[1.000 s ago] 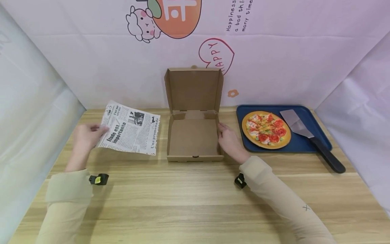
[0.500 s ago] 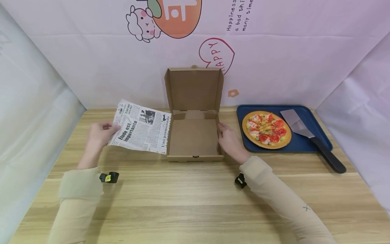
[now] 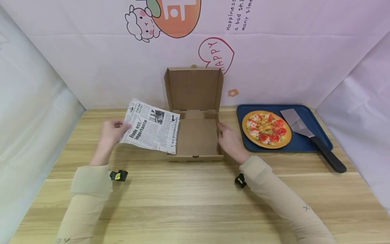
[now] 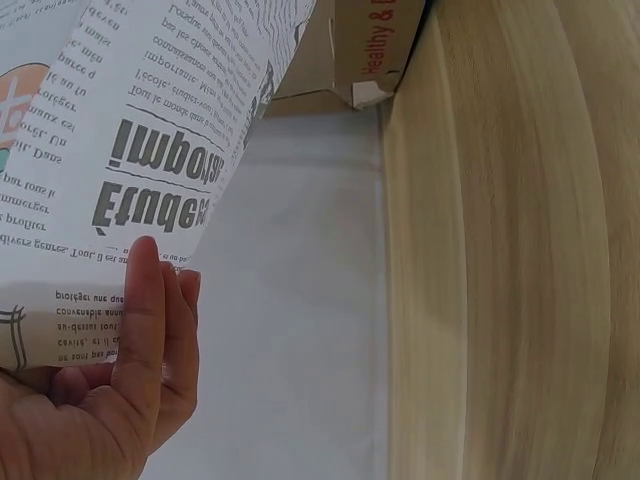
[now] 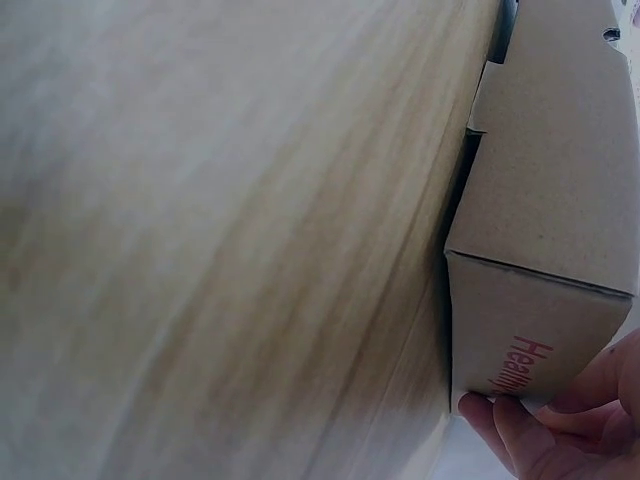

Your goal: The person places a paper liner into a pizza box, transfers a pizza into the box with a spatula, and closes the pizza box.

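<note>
My left hand (image 3: 112, 132) pinches the left edge of a sheet of newsprint-patterned paper (image 3: 149, 127), as the left wrist view also shows with the fingers (image 4: 145, 320) against the print. The sheet's right edge overlaps the left side of an open cardboard pizza box (image 3: 198, 137), whose lid (image 3: 195, 88) stands upright at the back. At the box's right wall my right hand (image 3: 230, 142) grips the side. In the right wrist view its fingers lie on the box wall (image 5: 545, 330) with red lettering; whether the thumb is inside the wall is partly hidden.
Right of the box lies a dark blue tray (image 3: 300, 145). It carries a pizza (image 3: 266, 130) and a spatula (image 3: 300, 127) whose black handle (image 3: 329, 156) sticks out over the front right edge. A printed white cloth (image 3: 274, 67) hangs behind the wooden table (image 3: 189, 196).
My left hand has moved right with the paper, bringing its right edge from beside the box to over its left part. My right hand stays at the box's right wall.
</note>
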`<state>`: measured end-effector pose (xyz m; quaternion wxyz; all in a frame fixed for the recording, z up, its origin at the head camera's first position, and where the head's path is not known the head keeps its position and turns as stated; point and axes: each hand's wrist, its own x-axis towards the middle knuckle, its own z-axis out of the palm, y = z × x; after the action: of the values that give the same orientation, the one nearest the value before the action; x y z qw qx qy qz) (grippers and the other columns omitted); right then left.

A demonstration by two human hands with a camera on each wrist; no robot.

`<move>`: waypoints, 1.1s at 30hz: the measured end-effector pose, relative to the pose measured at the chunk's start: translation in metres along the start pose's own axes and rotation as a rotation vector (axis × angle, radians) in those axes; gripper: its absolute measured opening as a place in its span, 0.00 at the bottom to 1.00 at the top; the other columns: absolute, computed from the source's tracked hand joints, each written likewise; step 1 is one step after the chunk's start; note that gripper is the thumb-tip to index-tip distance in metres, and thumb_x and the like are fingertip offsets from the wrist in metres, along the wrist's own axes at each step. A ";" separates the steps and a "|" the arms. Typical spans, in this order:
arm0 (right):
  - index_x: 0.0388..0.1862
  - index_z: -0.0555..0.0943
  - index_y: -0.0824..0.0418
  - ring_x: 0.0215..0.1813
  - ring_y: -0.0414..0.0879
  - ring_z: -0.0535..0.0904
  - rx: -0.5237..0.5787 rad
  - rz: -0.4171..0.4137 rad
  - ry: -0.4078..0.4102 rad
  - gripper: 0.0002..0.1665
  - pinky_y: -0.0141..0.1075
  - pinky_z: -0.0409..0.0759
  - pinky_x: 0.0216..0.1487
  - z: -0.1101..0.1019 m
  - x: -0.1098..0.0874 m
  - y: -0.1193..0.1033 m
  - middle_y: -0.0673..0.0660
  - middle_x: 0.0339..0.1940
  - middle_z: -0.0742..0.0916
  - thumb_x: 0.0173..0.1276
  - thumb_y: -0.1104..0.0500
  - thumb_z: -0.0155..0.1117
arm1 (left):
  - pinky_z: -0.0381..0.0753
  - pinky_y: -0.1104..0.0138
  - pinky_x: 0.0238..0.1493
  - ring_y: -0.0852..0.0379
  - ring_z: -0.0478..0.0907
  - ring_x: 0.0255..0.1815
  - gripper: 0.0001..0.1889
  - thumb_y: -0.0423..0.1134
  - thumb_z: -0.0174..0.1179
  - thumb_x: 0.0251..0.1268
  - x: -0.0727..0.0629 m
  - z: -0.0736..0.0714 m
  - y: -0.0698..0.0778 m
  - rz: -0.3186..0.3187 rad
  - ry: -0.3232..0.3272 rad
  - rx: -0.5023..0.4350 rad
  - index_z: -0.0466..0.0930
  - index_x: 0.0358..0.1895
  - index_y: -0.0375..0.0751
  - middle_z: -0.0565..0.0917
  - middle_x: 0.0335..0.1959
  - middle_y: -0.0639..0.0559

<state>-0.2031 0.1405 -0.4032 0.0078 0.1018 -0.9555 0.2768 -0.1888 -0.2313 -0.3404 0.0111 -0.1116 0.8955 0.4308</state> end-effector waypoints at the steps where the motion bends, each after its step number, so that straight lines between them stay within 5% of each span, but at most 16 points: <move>1: 0.62 0.65 0.75 0.66 0.59 0.63 0.000 0.000 0.000 0.24 0.49 0.64 0.65 0.000 0.000 0.000 0.69 0.65 0.68 0.67 0.68 0.45 | 0.79 0.76 0.24 0.68 0.74 0.21 0.21 0.37 0.55 0.62 0.000 0.002 0.001 0.004 0.000 -0.001 0.72 0.52 0.22 0.78 0.44 0.28; 11: 0.61 0.65 0.76 0.65 0.60 0.63 0.023 -0.009 0.014 0.24 0.48 0.66 0.64 0.001 0.000 0.000 0.69 0.64 0.69 0.66 0.69 0.46 | 0.78 0.77 0.23 0.60 0.77 0.25 0.18 0.36 0.55 0.61 0.002 0.017 0.009 0.059 0.021 0.022 0.74 0.49 0.23 0.80 0.42 0.29; 20: 0.61 0.65 0.75 0.65 0.60 0.64 0.035 -0.008 0.018 0.24 0.48 0.66 0.63 0.002 0.000 0.000 0.69 0.64 0.69 0.66 0.70 0.46 | 0.80 0.75 0.25 0.60 0.77 0.25 0.18 0.36 0.55 0.62 0.001 0.027 0.020 0.029 -0.011 -0.016 0.74 0.50 0.24 0.80 0.41 0.31; 33: 0.61 0.65 0.76 0.65 0.61 0.63 0.031 -0.012 0.019 0.24 0.49 0.66 0.63 0.001 -0.001 -0.001 0.70 0.64 0.69 0.66 0.70 0.45 | 0.81 0.72 0.28 0.53 0.79 0.30 0.16 0.36 0.55 0.61 0.004 0.044 0.026 0.065 -0.027 0.004 0.75 0.47 0.25 0.80 0.40 0.33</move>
<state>-0.2021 0.1397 -0.4034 0.0168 0.1052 -0.9503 0.2926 -0.2015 -0.1823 -0.3480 0.0093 -0.0766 0.8993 0.4305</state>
